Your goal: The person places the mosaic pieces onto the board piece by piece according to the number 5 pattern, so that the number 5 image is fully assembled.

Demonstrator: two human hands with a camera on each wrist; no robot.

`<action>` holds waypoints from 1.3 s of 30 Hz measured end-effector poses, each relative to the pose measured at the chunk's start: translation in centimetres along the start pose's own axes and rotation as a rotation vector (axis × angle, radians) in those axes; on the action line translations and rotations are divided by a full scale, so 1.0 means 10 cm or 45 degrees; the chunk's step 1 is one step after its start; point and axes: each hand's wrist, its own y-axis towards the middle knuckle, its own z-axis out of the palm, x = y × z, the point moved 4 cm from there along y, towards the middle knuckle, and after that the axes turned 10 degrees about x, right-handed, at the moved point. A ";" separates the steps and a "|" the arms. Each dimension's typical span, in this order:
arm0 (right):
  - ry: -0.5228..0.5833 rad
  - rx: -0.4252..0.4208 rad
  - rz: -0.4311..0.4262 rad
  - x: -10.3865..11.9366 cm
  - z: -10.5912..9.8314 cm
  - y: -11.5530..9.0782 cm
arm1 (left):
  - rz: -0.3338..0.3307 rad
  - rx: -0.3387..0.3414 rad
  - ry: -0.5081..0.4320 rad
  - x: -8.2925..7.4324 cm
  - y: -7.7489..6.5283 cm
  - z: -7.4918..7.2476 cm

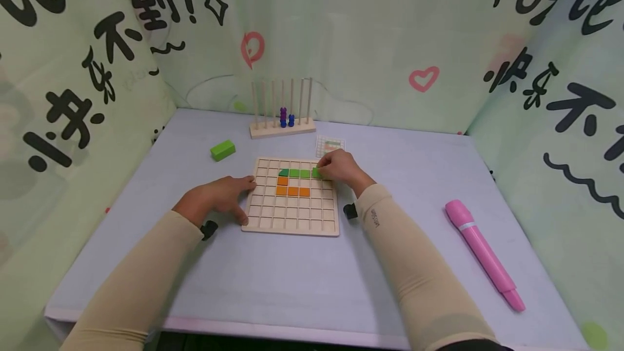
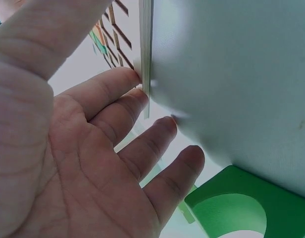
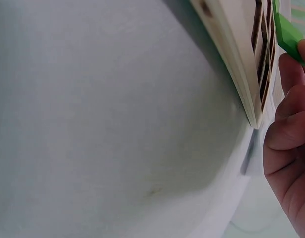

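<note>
A wooden grid board [image 1: 292, 225] lies mid-table, with a row of green tiles [image 1: 299, 174] and several orange tiles [image 1: 293, 191] set in its squares. At the row's left end is a darker green tile with a cut corner. My right hand [image 1: 343, 170] pinches a green tile [image 3: 289, 37] between thumb and finger, over the right end of the green row. On the board's left edge rests my left hand [image 1: 218, 198], its thumb low on the edge and its fingers higher up; in the left wrist view the fingers [image 2: 118, 91] are spread and fairly straight against the rim.
A green block [image 1: 223, 150] with a hollow side stands left behind the board. At the back is a wooden peg stand [image 1: 283, 129] with purple and blue beads. A small pattern card [image 1: 324, 144] lies beyond the board. A pink marker-shaped stick [image 1: 487, 256] lies at right.
</note>
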 end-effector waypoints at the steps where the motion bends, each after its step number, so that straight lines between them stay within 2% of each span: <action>1: -0.008 0.001 -0.001 0.00 0.01 0.01 | -0.002 0.001 0.001 0.00 0.00 0.00; 7: -0.085 -0.003 0.000 0.00 0.06 0.07 | -0.013 0.000 -0.022 0.01 0.01 0.00; 12: -0.171 -0.027 0.015 0.02 0.08 0.08 | 0.022 0.000 0.005 -0.02 0.03 0.00; 18: -0.189 -0.027 0.035 0.03 0.08 0.01 | 0.048 -0.005 0.017 -0.05 0.05 0.00; 22: -0.184 0.015 0.000 0.03 0.07 -0.05 | 0.041 -0.011 0.023 -0.02 0.06 0.01; 27: -0.179 0.071 -0.088 -0.01 0.03 -0.20 | 0.053 -0.010 0.026 -0.01 0.07 0.02; 30: -0.165 0.077 -0.103 -0.09 -0.01 -0.33 | 0.061 -0.012 0.028 -0.02 0.06 0.03; 35: -0.114 0.070 -0.028 -0.31 -0.13 -0.55 | 0.061 -0.019 0.030 -0.03 0.05 0.03; 39: -0.132 0.044 0.025 -0.54 -0.22 -0.72 | 0.065 -0.024 0.031 -0.04 0.06 0.03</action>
